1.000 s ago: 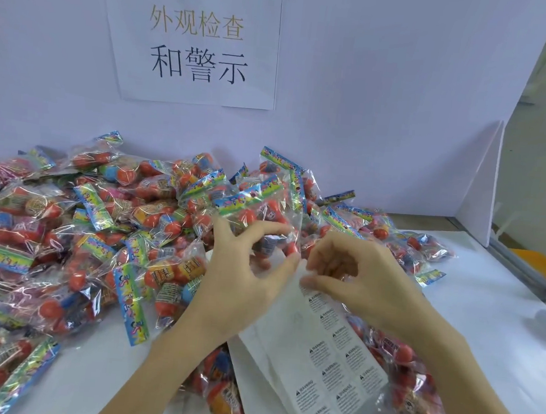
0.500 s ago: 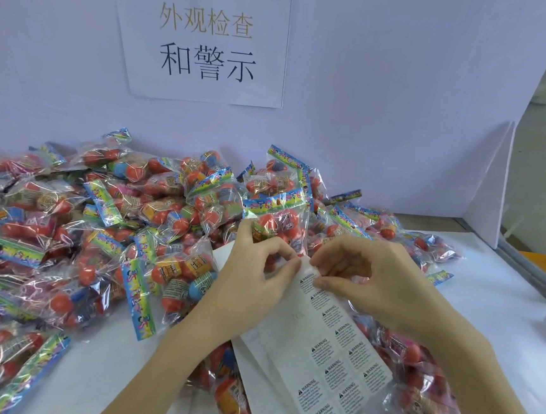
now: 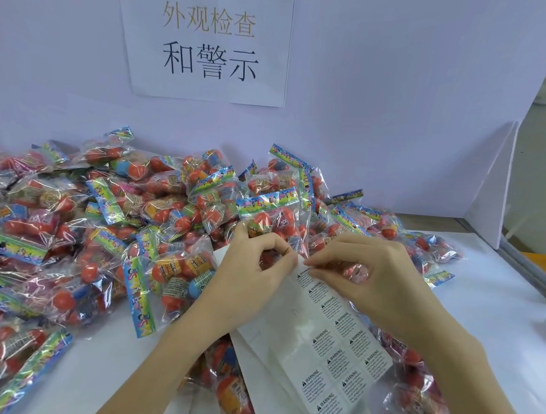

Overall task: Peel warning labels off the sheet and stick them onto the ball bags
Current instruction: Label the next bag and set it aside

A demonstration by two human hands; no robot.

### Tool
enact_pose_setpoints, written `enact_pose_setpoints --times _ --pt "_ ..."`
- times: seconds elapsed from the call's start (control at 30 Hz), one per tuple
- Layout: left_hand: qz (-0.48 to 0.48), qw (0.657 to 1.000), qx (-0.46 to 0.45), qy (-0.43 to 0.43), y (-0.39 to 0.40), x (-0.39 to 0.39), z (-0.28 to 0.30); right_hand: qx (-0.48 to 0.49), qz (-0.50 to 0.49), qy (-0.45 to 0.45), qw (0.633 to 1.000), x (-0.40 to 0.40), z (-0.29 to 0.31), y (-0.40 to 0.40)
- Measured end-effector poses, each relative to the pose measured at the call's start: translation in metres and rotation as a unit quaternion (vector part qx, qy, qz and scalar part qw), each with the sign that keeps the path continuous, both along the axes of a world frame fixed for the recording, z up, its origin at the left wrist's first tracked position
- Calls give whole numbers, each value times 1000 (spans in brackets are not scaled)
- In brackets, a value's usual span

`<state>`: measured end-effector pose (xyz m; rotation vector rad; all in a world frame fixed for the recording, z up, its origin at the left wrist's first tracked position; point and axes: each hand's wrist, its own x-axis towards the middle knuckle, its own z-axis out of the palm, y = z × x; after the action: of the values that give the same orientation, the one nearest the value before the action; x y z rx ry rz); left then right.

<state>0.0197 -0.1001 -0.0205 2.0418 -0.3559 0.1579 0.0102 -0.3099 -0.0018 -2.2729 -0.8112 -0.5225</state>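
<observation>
White table (image 3: 487,311), half-peeled label sheet (image 3: 328,353)

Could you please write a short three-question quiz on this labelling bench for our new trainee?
1. True or false: the label sheet lies flat on the table, untouched.
2. Which hand works at the sheet's top label?
A. left hand
B. right hand
3. Fill in: the pile of ball bags sits mostly to the person's ____.

Key:
1. False; the left hand holds its top edge.
2. B; its fingers pinch at the top label.
3. Left.
</observation>
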Motion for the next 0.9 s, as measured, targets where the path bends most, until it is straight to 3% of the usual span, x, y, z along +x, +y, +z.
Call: enact_pose_setpoints --times 0.13,0.27,0.37,0.43,0.5,0.6,0.7,0.9 --pt "12 1000 -16 1 1 2 0 -5 14 -78 997 2 -3 1" --pt "13 1000 -9 -3 2 4 -2 -1 11 -76 997 1 -4 1" --pt "7 1000 -16 -2 3 5 -4 80 39 -7 996 -3 -1 4" --pt "1 1000 -25 -8 3 5 -4 242 100 61 963 -5 4 6" --pt "5 998 -55 -37 3 5 -3 360 82 110 923 -5 7 5" --pt "19 988 -119 -93 8 2 8 374 8 193 907 -1 4 1" --pt "-59 975 -190 -97 17 0 16 395 -7 246 885 0 2 3" --pt "-120 972 -172 -109 12 -2 14 456 16 292 841 -3 -2 17"
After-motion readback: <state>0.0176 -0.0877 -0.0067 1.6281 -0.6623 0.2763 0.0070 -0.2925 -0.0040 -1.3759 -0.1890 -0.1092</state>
